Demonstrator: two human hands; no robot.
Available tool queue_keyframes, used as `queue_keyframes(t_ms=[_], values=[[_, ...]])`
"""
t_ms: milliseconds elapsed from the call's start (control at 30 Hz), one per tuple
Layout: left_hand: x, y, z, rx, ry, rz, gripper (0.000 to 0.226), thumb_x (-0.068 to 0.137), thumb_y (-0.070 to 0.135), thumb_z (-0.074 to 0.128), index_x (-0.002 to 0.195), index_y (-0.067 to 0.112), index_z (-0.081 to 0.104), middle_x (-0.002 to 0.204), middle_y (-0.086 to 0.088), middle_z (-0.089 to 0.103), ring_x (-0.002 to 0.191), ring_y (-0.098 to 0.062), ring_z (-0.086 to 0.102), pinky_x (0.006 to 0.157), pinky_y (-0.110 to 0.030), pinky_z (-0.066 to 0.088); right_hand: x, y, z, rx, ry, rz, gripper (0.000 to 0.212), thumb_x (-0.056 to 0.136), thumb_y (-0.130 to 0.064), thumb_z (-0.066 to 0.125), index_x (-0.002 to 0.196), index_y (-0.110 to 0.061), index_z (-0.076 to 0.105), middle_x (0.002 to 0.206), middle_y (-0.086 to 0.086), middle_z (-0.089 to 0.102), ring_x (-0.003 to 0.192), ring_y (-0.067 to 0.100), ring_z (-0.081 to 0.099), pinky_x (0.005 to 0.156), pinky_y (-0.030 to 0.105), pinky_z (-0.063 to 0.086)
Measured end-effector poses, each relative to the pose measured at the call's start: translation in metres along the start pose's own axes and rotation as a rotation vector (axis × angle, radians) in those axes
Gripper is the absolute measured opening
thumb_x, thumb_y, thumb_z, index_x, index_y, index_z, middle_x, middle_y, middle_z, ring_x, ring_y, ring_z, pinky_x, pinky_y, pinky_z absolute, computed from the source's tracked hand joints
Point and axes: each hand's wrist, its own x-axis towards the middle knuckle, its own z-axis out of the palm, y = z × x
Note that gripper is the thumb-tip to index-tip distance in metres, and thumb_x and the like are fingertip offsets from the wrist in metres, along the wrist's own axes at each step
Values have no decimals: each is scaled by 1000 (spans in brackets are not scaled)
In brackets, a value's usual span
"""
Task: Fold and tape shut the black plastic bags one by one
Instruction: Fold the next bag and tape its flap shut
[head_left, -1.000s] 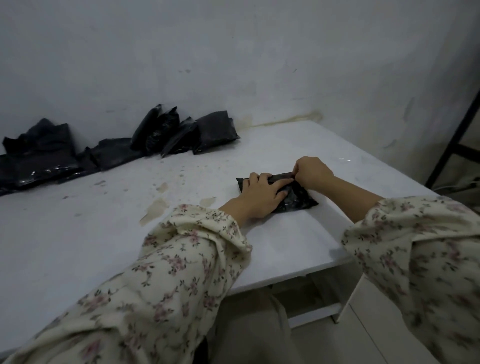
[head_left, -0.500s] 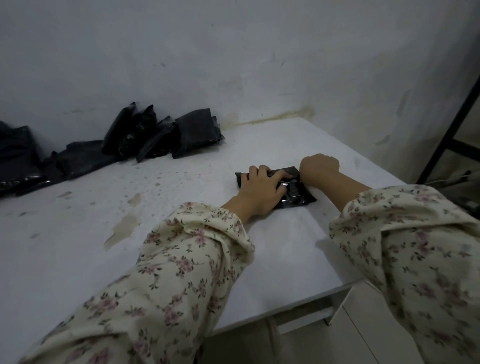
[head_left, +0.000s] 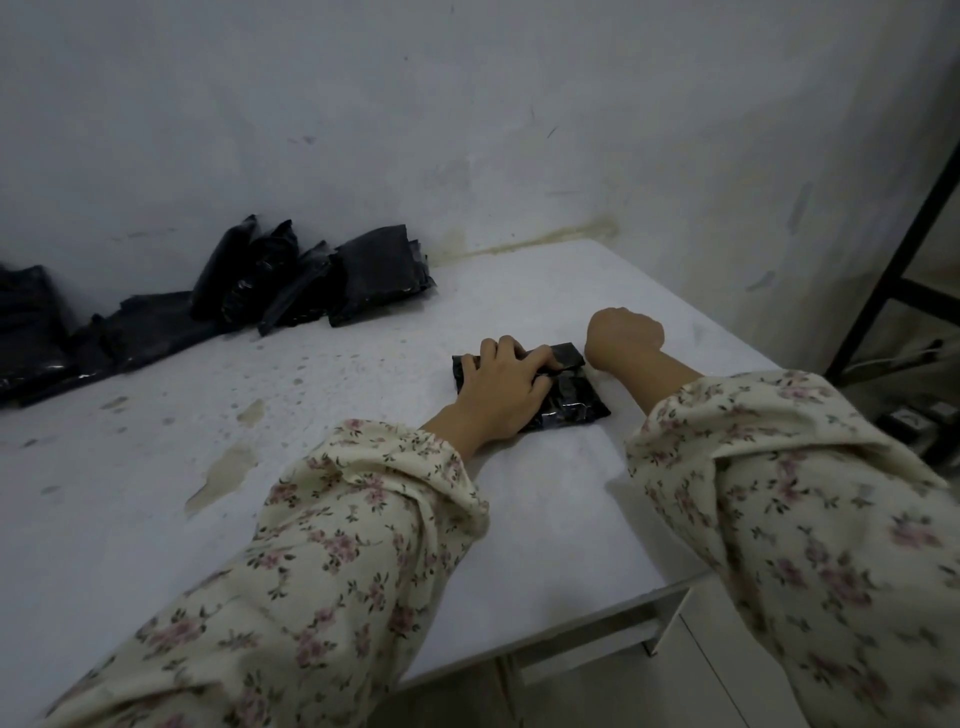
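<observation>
A small folded black plastic bag (head_left: 569, 397) lies flat on the white table (head_left: 363, 395), near its right front corner. My left hand (head_left: 501, 389) rests on top of the bag, its fingers laid across the folded upper edge and pressing it down. My right hand (head_left: 623, 338) is just right of the bag's far corner, apart from it. Its fingers are curled under into a fist, turned away from the camera, and nothing shows in it. No tape can be seen.
Several other black bags (head_left: 317, 275) lean and lie along the wall at the back left of the table. The tabletop has stains (head_left: 223, 475) at the left. A black metal frame (head_left: 893, 280) stands to the right, past the table's edge.
My right hand has come off the bag's upper right edge and moved a little to the right. The left hand stays pressed on the bag.
</observation>
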Motion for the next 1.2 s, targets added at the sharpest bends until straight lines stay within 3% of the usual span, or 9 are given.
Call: queue_keyframes(t_ms=[133, 233, 433, 567, 767, 967, 1033, 1100, 1200], values=[[0, 0, 2, -3, 12, 17, 30, 98, 30, 37, 123, 32, 52, 132, -1, 41, 121, -23, 34, 99, -46, 27, 5, 0, 5, 48, -30, 20, 41, 91, -12, 51, 130, -2, 42, 129, 10, 52, 117, 28, 53, 86, 30, 43], [-1, 1, 1, 1, 10, 59, 28, 98, 28, 36, 121, 30, 52, 138, 11, 39, 121, -20, 34, 97, -48, 30, 5, -1, 6, 85, -61, 12, 47, 94, -14, 50, 136, 0, 35, 135, 13, 46, 123, 30, 49, 92, 31, 41], [-1, 2, 1, -18, -21, 67, 31, 98, 25, 35, 126, 27, 48, 138, 17, 46, 122, -18, 34, 97, -48, 28, 8, -5, -4, 128, -123, -167, 22, 95, -11, 43, 106, 4, 55, 130, 18, 48, 109, 33, 53, 87, 35, 44], [0, 0, 1, -22, -21, 71, 32, 98, 25, 35, 128, 27, 48, 137, 16, 46, 121, -19, 35, 98, -49, 28, 8, -2, -8, 170, -87, -111, 30, 96, -10, 43, 122, 2, 52, 130, 16, 48, 115, 31, 53, 86, 32, 42], [0, -1, 3, -22, -7, 78, 34, 98, 25, 36, 130, 27, 47, 136, 16, 48, 119, -20, 37, 97, -49, 29, 9, -4, -7, 151, -48, 6, 6, 92, -11, 51, 93, -9, 56, 104, 5, 58, 89, 22, 53, 74, 27, 41], [-1, -1, 3, -1, -11, 80, 37, 98, 26, 35, 133, 27, 46, 136, 15, 48, 118, -20, 37, 97, -50, 30, 10, -10, -4, 109, -50, 67, 35, 95, -22, 53, 127, -8, 51, 134, 12, 45, 125, 26, 37, 84, 27, 39], [-1, 0, 4, 8, -10, 82, 39, 99, 26, 35, 136, 27, 44, 137, 15, 48, 119, -21, 37, 97, -50, 30, 14, -13, -6, 174, -63, 64, 16, 95, -18, 51, 106, -8, 58, 123, 8, 53, 110, 22, 48, 83, 26, 40], [0, 0, 3, 45, -25, 76, 40, 99, 28, 33, 139, 27, 42, 139, 13, 46, 120, -22, 37, 96, -50, 32, 12, -17, -16, 253, -67, 12, 21, 95, -11, 46, 76, -8, 53, 101, 6, 57, 80, 17, 52, 75, 25, 39], [-1, 0, 2, 102, -28, 88, 50, 95, 37, 21, 138, 25, 44, 138, 10, 47, 118, -24, 39, 90, -48, 36, 7, -31, -44, 402, -43, -140, 22, 95, -7, 40, 92, 2, 61, 104, 16, 59, 85, 27, 61, 76, 32, 46]])
